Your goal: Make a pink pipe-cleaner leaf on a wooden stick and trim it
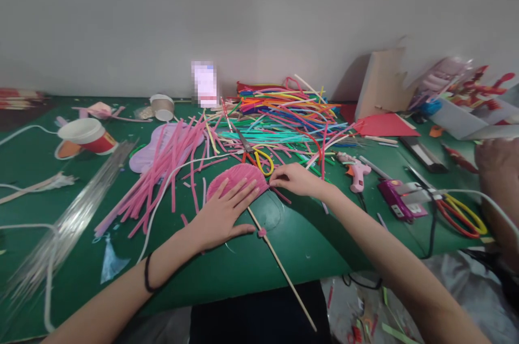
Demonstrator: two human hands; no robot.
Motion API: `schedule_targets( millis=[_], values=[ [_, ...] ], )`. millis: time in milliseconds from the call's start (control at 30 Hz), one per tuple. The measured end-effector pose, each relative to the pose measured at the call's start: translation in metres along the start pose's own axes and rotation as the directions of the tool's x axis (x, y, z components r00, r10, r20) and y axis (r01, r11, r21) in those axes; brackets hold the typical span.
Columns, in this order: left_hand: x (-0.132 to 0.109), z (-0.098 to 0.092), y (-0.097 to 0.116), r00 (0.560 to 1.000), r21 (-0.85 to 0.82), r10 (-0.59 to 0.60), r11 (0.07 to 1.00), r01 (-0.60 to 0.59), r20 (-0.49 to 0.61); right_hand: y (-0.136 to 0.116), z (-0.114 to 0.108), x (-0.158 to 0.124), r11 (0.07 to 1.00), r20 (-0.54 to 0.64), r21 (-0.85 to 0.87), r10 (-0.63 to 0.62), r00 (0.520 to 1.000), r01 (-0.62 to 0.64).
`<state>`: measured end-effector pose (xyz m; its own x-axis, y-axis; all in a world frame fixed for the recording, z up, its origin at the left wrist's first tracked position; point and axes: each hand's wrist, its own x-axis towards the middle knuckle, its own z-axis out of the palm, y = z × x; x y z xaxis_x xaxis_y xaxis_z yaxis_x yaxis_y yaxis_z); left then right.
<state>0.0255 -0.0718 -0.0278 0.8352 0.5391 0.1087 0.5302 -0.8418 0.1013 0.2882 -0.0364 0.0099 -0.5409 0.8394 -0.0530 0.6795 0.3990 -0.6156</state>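
A pink fan-shaped piece (pixel 260 175) lies on the green table, with a thin wooden stick (pixel 284 271) running from it toward the front edge. A small pink knot (pixel 261 232) sits around the stick. My left hand (pixel 225 214) lies flat over the pink piece, its fingers spread. At the piece's right edge, the fingertips of my right hand (pixel 290 179) are pinched together; what they hold is too small to make out. A thin clear thread or wire loops below them. Just beyond the piece are yellow-handled scissors (pixel 263 161).
Pink pipe cleaners (pixel 162 176) and a paper cup (pixel 87 136) lie left; a multicoloured pile (pixel 284 111) is behind. A glue gun (pixel 357 172), purple device (pixel 399 200) and large scissors (pixel 462 217) are right. Another person's arm (pixel 500 182) rests at the far right.
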Motion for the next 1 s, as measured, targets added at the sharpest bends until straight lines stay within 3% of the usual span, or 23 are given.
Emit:
schedule_targets(
  millis=[567,767,1000],
  values=[
    [0.000,-0.005,-0.002,0.996,-0.096,0.088,0.992,-0.084,0.034,-0.008,-0.011,0.006,0.993,0.077,-0.119,-0.002,0.997,0.012],
    [0.000,0.000,0.000,0.996,-0.065,0.086,0.994,-0.087,-0.021,-0.015,-0.016,0.007,0.995,0.095,-0.031,0.102,0.990,-0.100],
    [0.000,0.001,0.000,0.996,-0.062,0.078,0.995,-0.082,-0.052,-0.032,-0.017,0.012,0.954,0.129,-0.011,0.300,0.945,-0.301]
  ],
)
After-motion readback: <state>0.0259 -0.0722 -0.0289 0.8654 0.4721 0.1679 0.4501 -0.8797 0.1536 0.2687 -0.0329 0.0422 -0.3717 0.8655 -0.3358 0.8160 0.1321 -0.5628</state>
